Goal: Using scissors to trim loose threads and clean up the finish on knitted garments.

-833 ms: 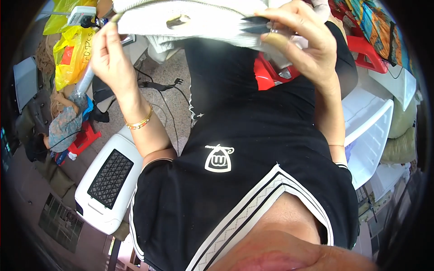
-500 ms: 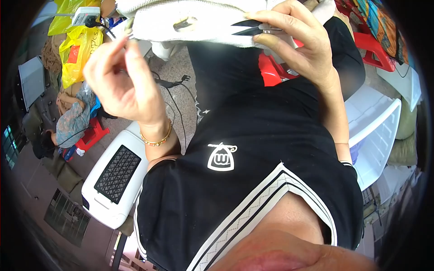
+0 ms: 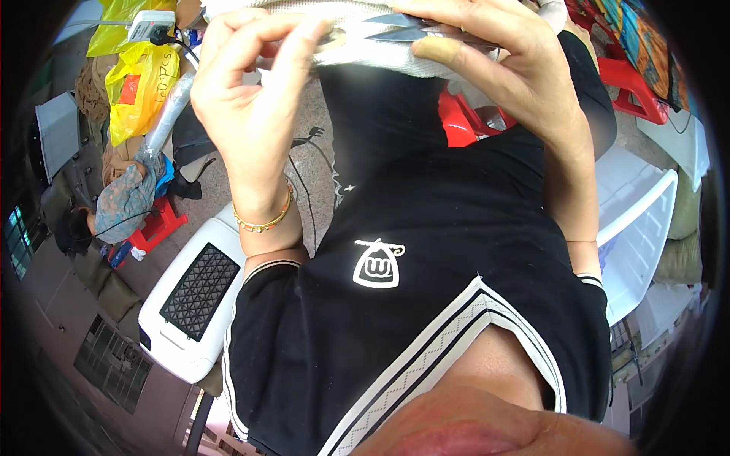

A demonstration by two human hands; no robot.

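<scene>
White knitted fabric (image 3: 372, 59) lies over my lap at the top of the view. Thread snips (image 3: 397, 35) with dark pointed blades are in my right hand (image 3: 525, 72), thumb and fingers closed round them. The blades point left, slightly apart, just above the fabric. My left hand (image 3: 247, 114) wears a gold bracelet (image 3: 266, 222). Its thumb and index finger pinch together at the fabric, close to the blade tips. Whatever lies between those fingertips is too small to make out. An opening in the fabric is partly covered by them.
Left of me stand a white case with a black grille (image 3: 199, 292), yellow bags (image 3: 144, 87) and a power strip (image 3: 152, 26). A co-worker (image 3: 122, 201) sits beyond, by a red stool (image 3: 160, 226). Cables (image 3: 304, 190) trail on the floor. A white bin (image 3: 639, 228) is at right.
My left hand has moved right across the fabric, from its left end to beside the snips. The right hand and snips have shifted slightly up and left. The co-worker's arm now reaches out.
</scene>
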